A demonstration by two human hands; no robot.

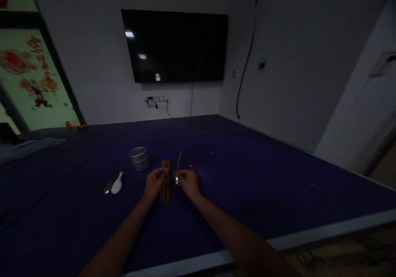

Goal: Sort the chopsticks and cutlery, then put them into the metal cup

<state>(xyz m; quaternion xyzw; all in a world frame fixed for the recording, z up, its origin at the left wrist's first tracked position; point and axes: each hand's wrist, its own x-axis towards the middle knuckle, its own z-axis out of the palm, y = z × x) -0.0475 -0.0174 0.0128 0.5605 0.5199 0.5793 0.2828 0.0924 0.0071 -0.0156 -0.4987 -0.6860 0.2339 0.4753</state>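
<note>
While my two hands are apart, with the sticks [165, 191] and the spoon [176, 179] in the gap between them, the sticks lie nearer my left hand [154, 182] and the spoon nearer my right hand [189, 182]. The sticks form a narrow bundle on the worktop [253, 178], their long axis running away from me, almost straight ahead. My left fingers are at the far part of the bundle, from its left side; whether they are closed on any stick or only resting there, I cannot tell. My right fingertips are pinched on the spoon near its bowl. Its bowl is towards me and its handle points away, slanting a little to the right, so it runs nearly parallel to the sticks, just beside them on the right. Left of my left hand, the cup [139, 160] stands upright, and nearer me the white spoon [116, 185] and the metal spoon [108, 188] lie side by side, both slanted with their handles away.
</note>
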